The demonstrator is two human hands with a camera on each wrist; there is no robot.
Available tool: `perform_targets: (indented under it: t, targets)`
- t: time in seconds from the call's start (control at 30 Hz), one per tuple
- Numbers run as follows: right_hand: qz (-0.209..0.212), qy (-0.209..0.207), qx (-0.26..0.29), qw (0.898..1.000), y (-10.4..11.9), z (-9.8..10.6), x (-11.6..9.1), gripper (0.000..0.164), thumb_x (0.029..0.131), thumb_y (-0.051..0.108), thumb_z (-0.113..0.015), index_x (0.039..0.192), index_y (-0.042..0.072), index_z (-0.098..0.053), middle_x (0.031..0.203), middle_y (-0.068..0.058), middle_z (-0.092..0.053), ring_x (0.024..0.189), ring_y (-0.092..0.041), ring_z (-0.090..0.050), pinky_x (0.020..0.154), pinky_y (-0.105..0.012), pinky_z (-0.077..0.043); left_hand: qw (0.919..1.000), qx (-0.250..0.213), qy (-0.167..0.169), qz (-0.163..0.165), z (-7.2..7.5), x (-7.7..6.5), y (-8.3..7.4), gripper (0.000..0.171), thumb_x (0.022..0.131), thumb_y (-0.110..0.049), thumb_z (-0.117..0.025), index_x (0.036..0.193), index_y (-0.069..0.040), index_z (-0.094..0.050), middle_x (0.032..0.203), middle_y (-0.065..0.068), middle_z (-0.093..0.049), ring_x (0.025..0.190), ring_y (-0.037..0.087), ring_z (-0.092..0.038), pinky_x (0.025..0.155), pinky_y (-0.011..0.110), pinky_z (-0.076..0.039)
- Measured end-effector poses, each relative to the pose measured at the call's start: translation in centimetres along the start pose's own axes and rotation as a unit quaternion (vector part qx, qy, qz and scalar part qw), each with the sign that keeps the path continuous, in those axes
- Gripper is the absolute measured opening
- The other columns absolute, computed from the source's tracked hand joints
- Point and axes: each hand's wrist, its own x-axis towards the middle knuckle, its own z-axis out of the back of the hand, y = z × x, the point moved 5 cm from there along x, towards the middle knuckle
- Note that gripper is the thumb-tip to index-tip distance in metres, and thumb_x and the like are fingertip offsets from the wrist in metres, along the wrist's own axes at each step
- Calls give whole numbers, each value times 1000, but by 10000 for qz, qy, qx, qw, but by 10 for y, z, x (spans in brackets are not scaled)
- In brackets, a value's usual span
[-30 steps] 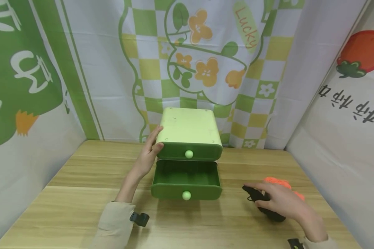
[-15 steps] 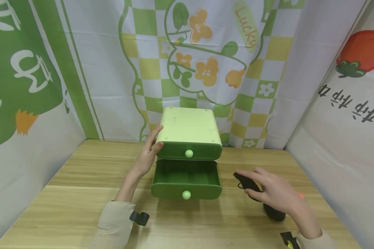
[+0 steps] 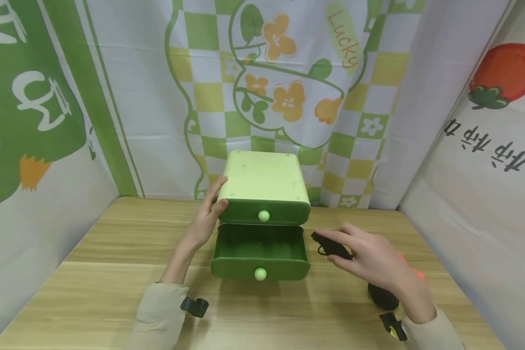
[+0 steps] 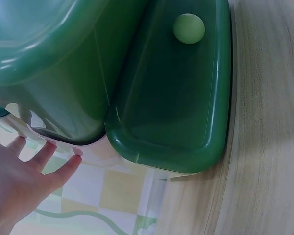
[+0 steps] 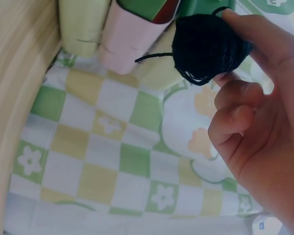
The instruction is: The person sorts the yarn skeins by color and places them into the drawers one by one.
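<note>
A small drawer cabinet [image 3: 264, 177] with a pale green top and dark green drawer fronts stands on the table. Its middle drawer [image 3: 260, 269] is pulled out, and nothing shows inside. The left hand [image 3: 205, 221] rests on the cabinet's left side, fingers extended; in the left wrist view its spread fingertips touch the side. Right of the pulled-out drawer, the right hand [image 3: 369, 253] pinches a ball of black yarn [image 5: 208, 49] between thumb and fingers. A loose strand sticks out from the ball. The other fingers curl in towards the palm.
A dark rounded object [image 3: 382, 296] lies on the table under the right forearm. Something bright orange [image 3: 418, 274] is mostly hidden behind that hand. A bottom drawer [image 4: 169, 93] with a round knob is shut below. Patterned cloth [image 3: 288, 97] hangs behind the table.
The right hand has lifted the black yarn and carried it left towards the pulled-out drawer, uncovering the dark rounded object. The left hand stays on the cabinet.
</note>
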Motion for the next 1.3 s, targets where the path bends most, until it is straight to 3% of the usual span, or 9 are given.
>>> perform_targets:
  t: [0.47,0.77,1.0,1.3]
  targets:
    - [417,60,-101,9991,24,-2,33,58,86,29,-77,140,33,-56,106,9,-63,57,5,-41,46,-13,-29,10000,-78,15,1,1,-1,2,66,106,-44,-40,160,-18,-15,169,7,-1,150,42,-15,114,71,-20]
    - [906,-242,24,9956,43,-8,52,60,84,29,-80,139,34,-57,103,7,-64,56,4,-42,47,-11,-27,9999,-108,-15,-38,1,0,0,67,105,-47,-40,160,-18,-16,169,8,-2,151,40,-10,116,70,-17]
    - [1079,-164,-173,9939,57,-16,68,57,86,31,-78,139,35,-57,102,9,-62,54,3,-41,45,-13,-25,9998,-186,21,-77,0,0,0,68,105,-49,-40,160,-17,-16,169,7,-1,151,41,-10,116,70,-17]
    - [1197,-82,-421,9919,73,-30,89,52,86,35,-77,136,33,-61,98,7,-61,53,-1,-40,43,-16,-26,10000,-78,22,17,1,0,0,67,104,-51,-38,160,-21,-16,169,6,-1,147,44,-20,109,76,-21]
